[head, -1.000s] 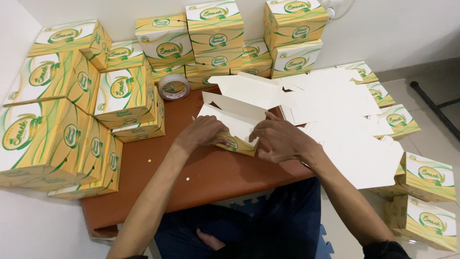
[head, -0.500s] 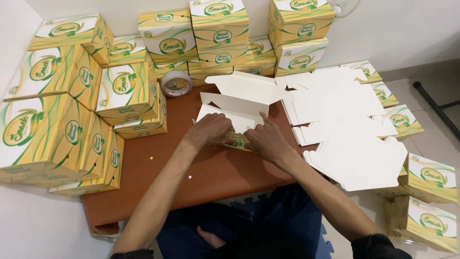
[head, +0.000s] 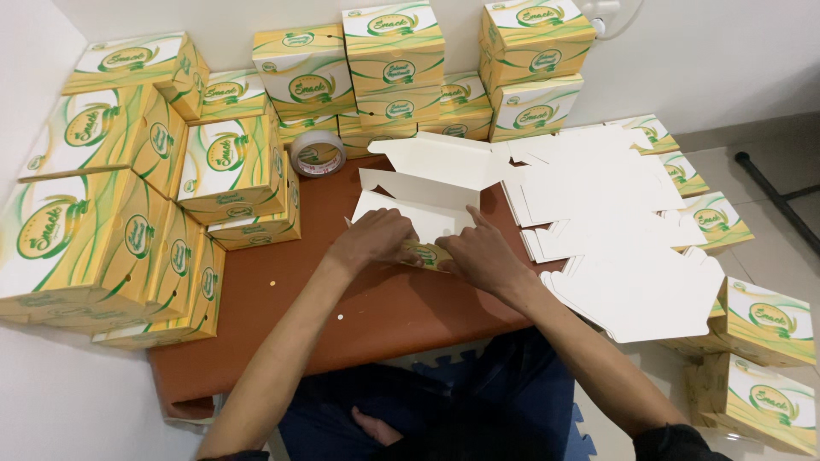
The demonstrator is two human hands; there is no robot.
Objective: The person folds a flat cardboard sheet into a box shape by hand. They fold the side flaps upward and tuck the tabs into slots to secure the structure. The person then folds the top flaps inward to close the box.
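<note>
Right now both hands are pressed on one half-folded cardboard box (head: 423, 218), white on the inside and yellow and green on the outside, which lies on the reddish-brown tabletop (head: 282, 299) just in front of the person. The left hand (head: 376, 239) sits on the left end of the box's near edge, with its fingers curled down over the edge and closed on the cardboard. The right hand (head: 483, 256) sits on the right end of the same edge, fingers bent and pinching the printed flap there. The two hands are close together, almost touching, and the box runs long from left to right between them, so each hand is about as near to it as the other. The rest of the box opens away from the hands, toward the wall, with its white lid flap lying flat behind. A stack of flat white box sheets (head: 615, 213) lies to the right, just beside the right hand. A roll of clear tape (head: 318, 154) rests farther back on the left. Folded yellow and green boxes (head: 231, 162) are piled all around.
</note>
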